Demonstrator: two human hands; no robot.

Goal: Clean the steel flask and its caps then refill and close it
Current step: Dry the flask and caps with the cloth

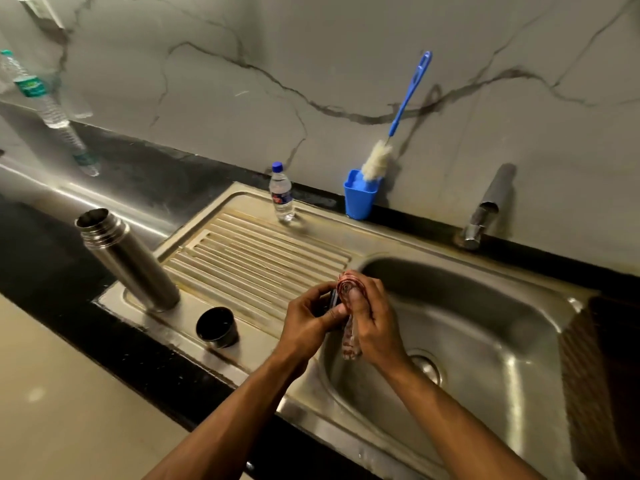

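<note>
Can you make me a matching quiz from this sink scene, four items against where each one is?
1. steel flask
2. black cap
3. bottle brush
4. patterned cloth

A. in the blue holder against the wall
B. gripped in the right hand
C. standing open at the drainboard's left edge
D. mouth up on the drainboard, near the flask

Pairs: 1-C, 2-D, 3-A, 4-B

Your right hand (372, 317) holds a red-and-white patterned cloth (349, 306), and just left of your left hand (308, 320) sits a black cap (217, 328). Further left is the silver steel flask (128, 261). Beyond your hands: blue cup (360, 199), blue-handled brush with white bristles (398, 123), blue-capped clear bottle (281, 194), grey-veined white wall (311, 64).
</note>
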